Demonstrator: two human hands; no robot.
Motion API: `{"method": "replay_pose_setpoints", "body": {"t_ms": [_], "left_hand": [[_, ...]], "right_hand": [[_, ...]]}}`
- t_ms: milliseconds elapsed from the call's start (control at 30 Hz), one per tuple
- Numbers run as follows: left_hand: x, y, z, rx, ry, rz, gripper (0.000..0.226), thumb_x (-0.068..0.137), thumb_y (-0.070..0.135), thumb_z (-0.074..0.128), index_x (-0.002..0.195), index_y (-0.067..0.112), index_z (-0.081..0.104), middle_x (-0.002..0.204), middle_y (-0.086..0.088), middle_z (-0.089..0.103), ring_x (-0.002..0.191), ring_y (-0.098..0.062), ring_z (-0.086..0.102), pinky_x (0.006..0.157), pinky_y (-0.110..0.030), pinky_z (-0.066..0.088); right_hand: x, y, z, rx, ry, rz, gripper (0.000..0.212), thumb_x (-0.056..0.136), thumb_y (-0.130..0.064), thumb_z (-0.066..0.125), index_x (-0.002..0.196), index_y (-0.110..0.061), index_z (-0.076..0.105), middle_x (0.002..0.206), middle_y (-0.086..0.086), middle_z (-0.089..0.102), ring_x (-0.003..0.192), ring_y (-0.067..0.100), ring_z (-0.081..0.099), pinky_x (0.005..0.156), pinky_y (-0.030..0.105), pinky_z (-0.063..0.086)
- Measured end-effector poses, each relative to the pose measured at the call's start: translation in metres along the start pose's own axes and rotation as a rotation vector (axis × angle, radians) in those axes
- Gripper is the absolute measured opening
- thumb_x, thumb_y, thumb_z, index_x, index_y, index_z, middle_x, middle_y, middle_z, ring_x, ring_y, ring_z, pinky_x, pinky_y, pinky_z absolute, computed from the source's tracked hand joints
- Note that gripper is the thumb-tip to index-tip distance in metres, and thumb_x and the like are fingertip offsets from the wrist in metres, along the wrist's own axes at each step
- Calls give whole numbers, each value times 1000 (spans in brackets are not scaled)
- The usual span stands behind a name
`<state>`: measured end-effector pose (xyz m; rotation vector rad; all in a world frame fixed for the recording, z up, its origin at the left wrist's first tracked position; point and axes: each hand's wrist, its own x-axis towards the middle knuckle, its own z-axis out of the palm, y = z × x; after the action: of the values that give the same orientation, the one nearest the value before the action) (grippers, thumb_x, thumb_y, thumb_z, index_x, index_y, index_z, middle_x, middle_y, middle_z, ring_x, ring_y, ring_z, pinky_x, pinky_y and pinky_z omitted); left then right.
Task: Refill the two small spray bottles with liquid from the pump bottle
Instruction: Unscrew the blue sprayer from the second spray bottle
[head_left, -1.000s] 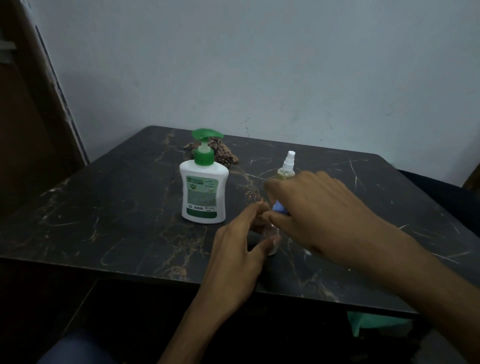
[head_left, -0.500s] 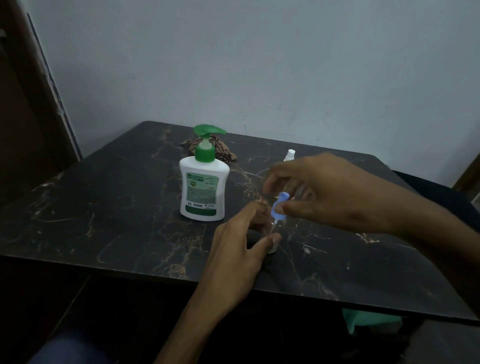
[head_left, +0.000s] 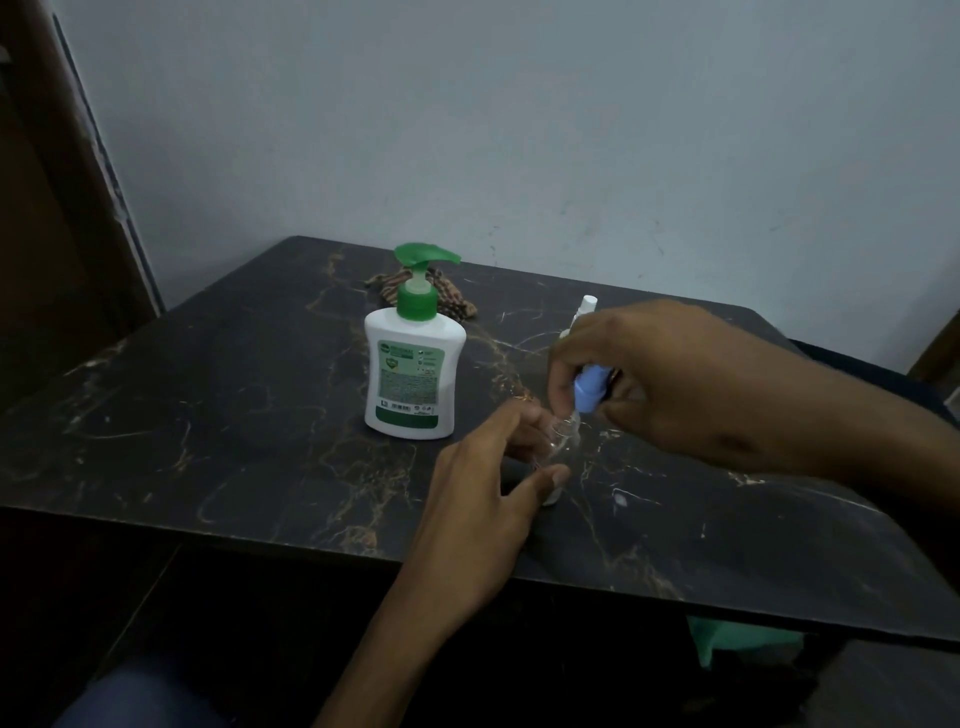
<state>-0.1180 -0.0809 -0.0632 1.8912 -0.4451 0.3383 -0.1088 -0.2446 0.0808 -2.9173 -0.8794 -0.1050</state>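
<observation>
A white pump bottle (head_left: 413, 364) with a green pump head stands upright near the middle of the dark marble table (head_left: 208, 415). To its right, my left hand (head_left: 483, 483) grips a small clear spray bottle (head_left: 561, 441) that stands on the table. My right hand (head_left: 660, 374) holds that bottle's blue spray cap (head_left: 589, 387) lifted above its open neck, with the thin dip tube still reaching into it. A second small spray bottle (head_left: 586, 306) with a white nozzle stands behind my right hand, mostly hidden.
A brown patterned cloth (head_left: 452, 296) lies behind the pump bottle. The table meets a pale wall at the back. A dark wooden frame stands at the left, and something green (head_left: 743, 639) shows under the table's front right edge.
My right hand has lifted the blue cap up off the clear bottle, so the dip tube now shows. My left hand has kept its hold on the bottle.
</observation>
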Motion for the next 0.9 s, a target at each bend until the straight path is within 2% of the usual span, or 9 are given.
{"method": "replay_pose_setpoints", "body": {"t_ms": [133, 233, 300, 400, 500, 567, 700, 800, 900], "left_hand": [[0, -1, 1, 1, 13, -2, 25, 90, 16, 80, 108, 28, 68, 100, 12, 74, 101, -4, 69, 87, -27, 54], [1, -1, 1, 16, 19, -9, 27, 89, 17, 81, 108, 30, 67, 98, 14, 73, 100, -3, 69, 85, -22, 54], [0, -1, 1, 22, 21, -11, 27, 90, 18, 81, 108, 31, 67, 98, 15, 72, 100, -2, 69, 84, -18, 53], [0, -1, 1, 29, 20, -20, 25, 91, 20, 80, 108, 32, 66, 100, 15, 73, 101, -1, 68, 82, -13, 51], [-1, 0, 1, 15, 17, -36, 25, 91, 20, 79, 107, 33, 66, 100, 15, 73, 100, 0, 69, 79, -9, 50], [-1, 1, 1, 6, 14, -25, 24, 91, 20, 79, 108, 32, 66, 100, 15, 73, 99, -2, 69, 81, -14, 52], [0, 0, 2, 3, 8, -4, 22, 91, 18, 77, 107, 27, 66, 100, 13, 74, 100, -5, 70, 88, -31, 56], [0, 1, 3, -20, 5, 6, 21, 90, 14, 77, 105, 25, 67, 99, 13, 74, 99, -5, 70, 86, -26, 55], [0, 3, 2, -50, 21, 9, 22, 90, 11, 78, 104, 24, 68, 99, 14, 75, 98, -4, 71, 83, -18, 53]], "right_hand": [[-14, -2, -30, 71, 74, 24, 36, 83, -2, 71, 92, -37, 72, 88, -19, 73, 82, 0, 68, 76, 37, 60], [-27, 0, -51, 68, 148, -7, 32, 82, -12, 71, 93, -42, 72, 89, -20, 73, 80, 1, 70, 75, 43, 60], [-33, 7, -65, 48, 203, -8, 27, 83, -23, 70, 95, -47, 70, 91, -19, 73, 79, 1, 71, 73, 45, 61], [-33, 26, -75, 4, 302, 2, 25, 89, -32, 75, 103, -51, 67, 94, -17, 73, 72, 12, 73, 67, 46, 63], [-29, 35, -58, 108, 478, 18, 16, 93, -26, 75, 102, -39, 71, 90, -13, 74, 74, 16, 74, 72, 45, 62], [-18, 34, -30, 136, 538, 42, 14, 92, -20, 73, 99, -32, 71, 89, -14, 72, 80, 14, 71, 75, 41, 59], [27, 40, 38, 74, 460, 137, 12, 92, -22, 73, 100, -28, 67, 96, -8, 65, 90, 12, 59, 74, 35, 53], [58, 41, 79, 20, 377, 130, 10, 94, -21, 70, 102, -22, 63, 97, -2, 65, 89, 15, 59, 76, 35, 54], [80, 40, 94, -5, 364, 105, 16, 94, -17, 68, 90, -20, 53, 85, -4, 60, 75, 16, 55, 63, 30, 43]]}}
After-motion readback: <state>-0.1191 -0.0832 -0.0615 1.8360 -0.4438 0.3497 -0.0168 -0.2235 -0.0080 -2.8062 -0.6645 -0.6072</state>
